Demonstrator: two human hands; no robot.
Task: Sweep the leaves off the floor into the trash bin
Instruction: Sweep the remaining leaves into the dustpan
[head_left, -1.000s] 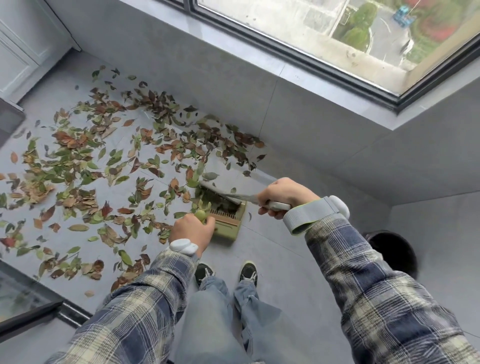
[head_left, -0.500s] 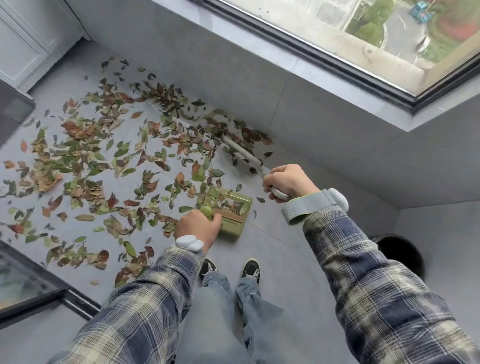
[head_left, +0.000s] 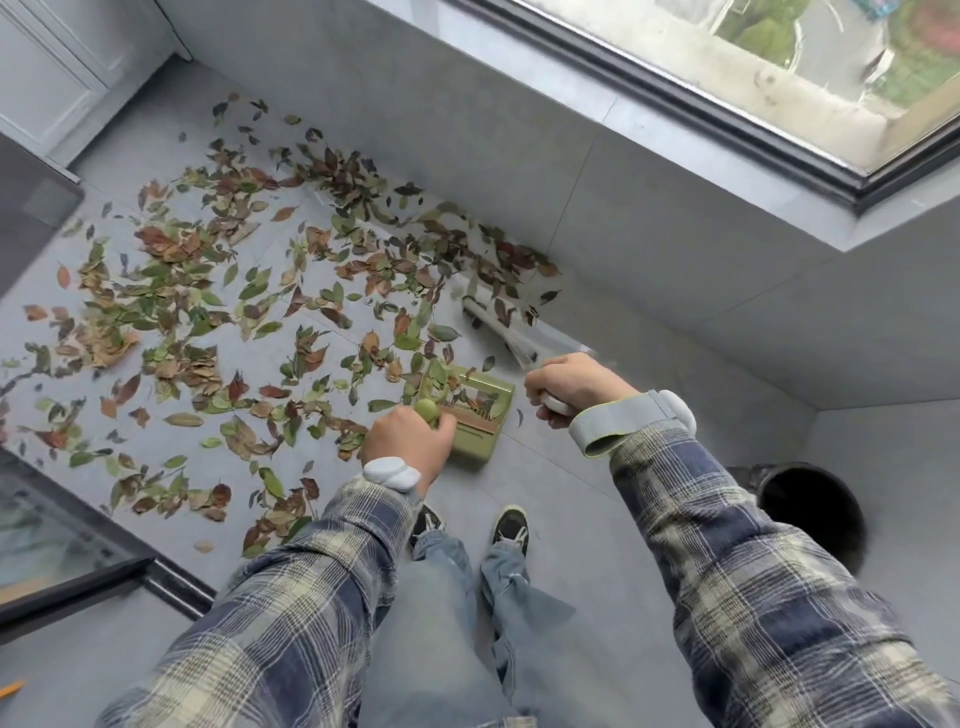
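Gripping the white handle of the broom (head_left: 498, 327), your right hand (head_left: 571, 387) had its fingers curled tight round the shaft. Your left hand (head_left: 408, 441) was closed over the round green knob (head_left: 427, 409) at the top of the dustpan (head_left: 480, 431) handle.

The broom's long axis ran from your right fist out to the far left, and its head lay at the foot of the wall (head_left: 597, 197), among the leaves banked there. The dustpan stood on the floor (head_left: 571, 493) between your hands, nearer to you than the broom head, and its open side faced the far left. So I judged that the stroke had to come back towards you and a little left, drawing those wall-side leaves into the pan. A few leaves already lay inside it.

Most of the leaves (head_left: 208, 322) were spread over the floor to the left, well apart from the broom and closer to your left hand. The trash bin (head_left: 810, 514) stood near and to the right, beyond your right arm and well apart from the pan.

The broom head was smeared by motion, so I could not make out its bristles or whether they touched the floor. Leaves hid the pan's front lip, and your right sleeve cut off the near edge of the bin. Your left fingertips were hidden behind the back of that hand.
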